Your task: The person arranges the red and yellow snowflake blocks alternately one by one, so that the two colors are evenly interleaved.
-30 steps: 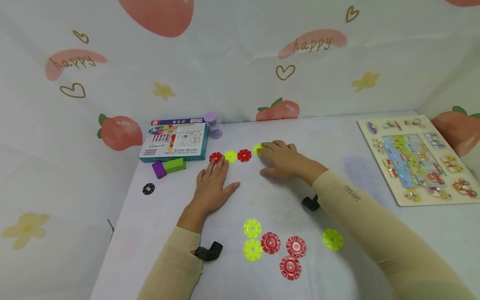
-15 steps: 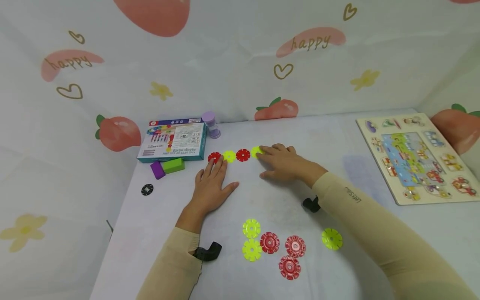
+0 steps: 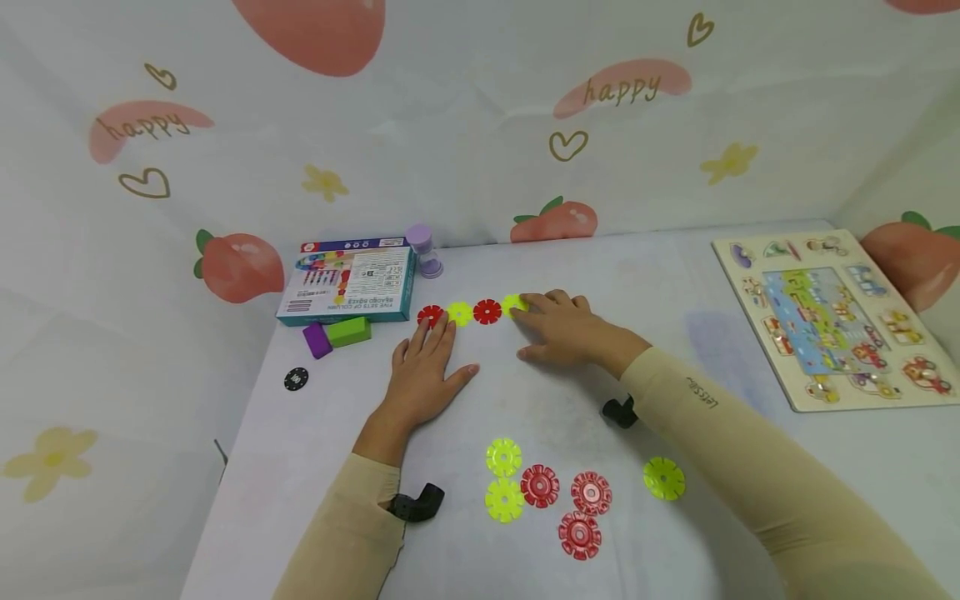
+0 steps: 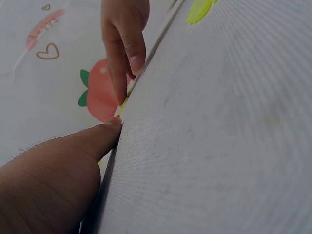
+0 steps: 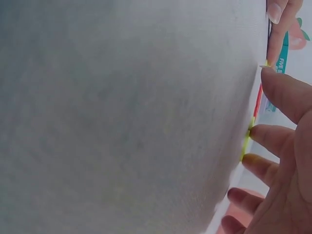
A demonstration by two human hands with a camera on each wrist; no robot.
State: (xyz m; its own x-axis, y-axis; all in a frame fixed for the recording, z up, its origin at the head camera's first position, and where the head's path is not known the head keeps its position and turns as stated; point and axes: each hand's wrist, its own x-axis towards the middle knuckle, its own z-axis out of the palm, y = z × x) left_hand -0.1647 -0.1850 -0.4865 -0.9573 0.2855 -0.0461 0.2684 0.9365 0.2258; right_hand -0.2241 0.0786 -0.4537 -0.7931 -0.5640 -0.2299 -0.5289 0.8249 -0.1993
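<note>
Four notched plastic discs would be several: a row at the back of the table runs from a red disc (image 3: 431, 315) through a yellow-green disc (image 3: 460, 313) and a second red disc (image 3: 487, 312) to another yellow-green disc (image 3: 513, 305). My left hand (image 3: 423, 375) lies flat with straight fingers, its fingertips on the leftmost red disc. At the row's right end, my right hand (image 3: 564, 331) touches the last yellow-green disc with its fingertips, fingers spread. In the right wrist view two fingertips press on that yellow-green disc (image 5: 246, 145), and the thumb stands apart.
Nearer the front lie yellow-green discs (image 3: 503, 500) and red discs (image 3: 580, 535), with one yellow-green disc (image 3: 664, 478) by the right sleeve. At left are a box (image 3: 348, 283), an hourglass (image 3: 425, 250), blocks (image 3: 349, 331) and a black chip (image 3: 296, 379). A puzzle board (image 3: 836, 321) lies right.
My right hand has slid the last yellow-green disc slightly left, closer to the red one beside it. My left hand has stayed in place on the leftmost red disc.
</note>
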